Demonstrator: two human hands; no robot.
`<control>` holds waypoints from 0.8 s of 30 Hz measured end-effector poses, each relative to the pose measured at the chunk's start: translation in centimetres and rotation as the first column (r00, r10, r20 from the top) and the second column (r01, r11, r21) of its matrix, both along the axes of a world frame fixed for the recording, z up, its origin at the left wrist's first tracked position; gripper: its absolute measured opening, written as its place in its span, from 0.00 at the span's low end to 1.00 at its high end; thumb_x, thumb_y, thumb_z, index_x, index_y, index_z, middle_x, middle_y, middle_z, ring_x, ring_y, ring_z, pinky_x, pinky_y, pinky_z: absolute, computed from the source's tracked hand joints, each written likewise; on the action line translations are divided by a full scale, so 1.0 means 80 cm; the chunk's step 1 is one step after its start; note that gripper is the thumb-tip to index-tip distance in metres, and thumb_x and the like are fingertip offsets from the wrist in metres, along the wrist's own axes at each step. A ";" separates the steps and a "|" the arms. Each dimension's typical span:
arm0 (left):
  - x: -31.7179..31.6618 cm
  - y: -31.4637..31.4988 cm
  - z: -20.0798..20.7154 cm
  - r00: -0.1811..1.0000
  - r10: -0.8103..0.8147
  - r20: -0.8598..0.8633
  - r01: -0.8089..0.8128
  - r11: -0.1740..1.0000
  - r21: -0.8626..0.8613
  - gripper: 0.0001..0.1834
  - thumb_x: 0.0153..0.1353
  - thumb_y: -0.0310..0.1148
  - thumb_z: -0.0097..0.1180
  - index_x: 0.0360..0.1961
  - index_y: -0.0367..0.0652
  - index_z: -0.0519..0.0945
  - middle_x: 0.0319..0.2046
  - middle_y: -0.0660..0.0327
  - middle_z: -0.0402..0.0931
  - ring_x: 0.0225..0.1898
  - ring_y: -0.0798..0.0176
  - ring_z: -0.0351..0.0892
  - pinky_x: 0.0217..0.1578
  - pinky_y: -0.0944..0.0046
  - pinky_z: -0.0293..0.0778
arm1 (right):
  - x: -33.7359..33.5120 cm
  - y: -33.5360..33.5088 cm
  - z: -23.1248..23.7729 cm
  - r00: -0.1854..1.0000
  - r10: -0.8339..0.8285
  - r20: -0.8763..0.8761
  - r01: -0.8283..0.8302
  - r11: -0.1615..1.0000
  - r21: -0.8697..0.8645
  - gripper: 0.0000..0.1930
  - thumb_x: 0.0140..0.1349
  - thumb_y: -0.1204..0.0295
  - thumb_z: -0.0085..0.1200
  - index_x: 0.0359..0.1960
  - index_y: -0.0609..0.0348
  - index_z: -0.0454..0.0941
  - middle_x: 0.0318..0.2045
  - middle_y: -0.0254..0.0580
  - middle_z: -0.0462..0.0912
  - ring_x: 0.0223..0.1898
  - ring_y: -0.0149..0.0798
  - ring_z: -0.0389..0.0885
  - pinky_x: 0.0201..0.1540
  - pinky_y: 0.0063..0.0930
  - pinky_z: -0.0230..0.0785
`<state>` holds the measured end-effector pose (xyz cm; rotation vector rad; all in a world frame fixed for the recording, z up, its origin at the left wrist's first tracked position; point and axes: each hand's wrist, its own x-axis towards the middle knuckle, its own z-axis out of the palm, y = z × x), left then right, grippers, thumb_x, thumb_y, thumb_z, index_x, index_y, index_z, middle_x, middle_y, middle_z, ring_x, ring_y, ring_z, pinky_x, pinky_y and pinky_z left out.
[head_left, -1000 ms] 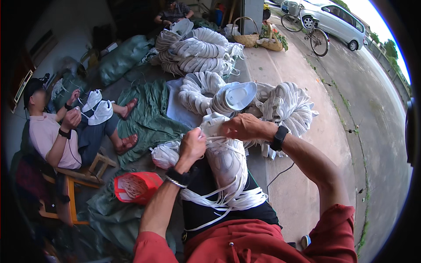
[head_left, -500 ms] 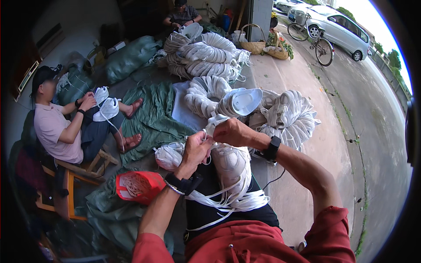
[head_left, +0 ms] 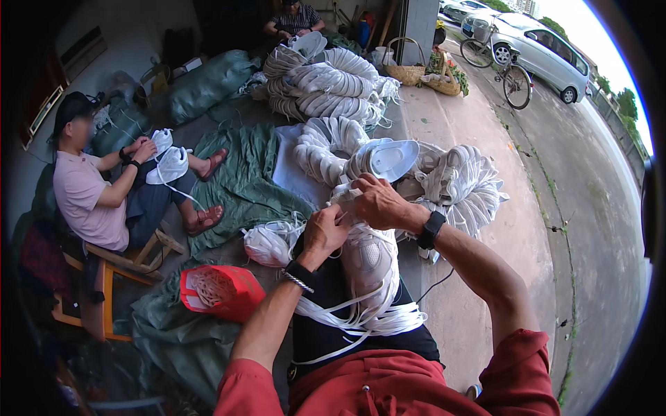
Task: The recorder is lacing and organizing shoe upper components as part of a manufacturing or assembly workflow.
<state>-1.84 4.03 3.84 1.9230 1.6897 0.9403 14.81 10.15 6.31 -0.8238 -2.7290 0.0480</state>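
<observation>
A white shoe upper lies over my lap, its mesh toe toward me. At its far end, my left hand is closed in a pinch on a thin white shoelace. Beside it, my right hand bends its fingers over the upper's far edge and grips it; its fingertips are partly hidden. A bundle of loose white shoelaces drapes across my dark-clothed lap below the toe. Just past my hands sits a ring of nested white shoe uppers.
A red bag of laces and a white bundle stand left of me. More stacked uppers lie right, with a large pile beyond. A seated co-worker handles white uppers at left; another person sits at the back.
Both my hands have shifted slightly right, and the right hand has turned with its fingers reaching farther over the upper's edge. The whole view has shifted a little.
</observation>
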 end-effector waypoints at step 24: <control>-0.037 -0.008 0.014 0.997 0.068 0.022 -0.071 0.990 0.125 0.09 0.47 0.30 0.53 0.20 0.34 0.73 0.17 0.48 0.72 0.20 0.52 0.74 0.22 0.58 0.66 | 0.001 0.000 0.013 0.922 0.043 -0.384 -0.089 0.991 -0.102 0.05 0.45 0.73 0.54 0.26 0.55 0.77 0.32 0.43 0.75 0.41 0.46 0.73 0.42 0.39 0.64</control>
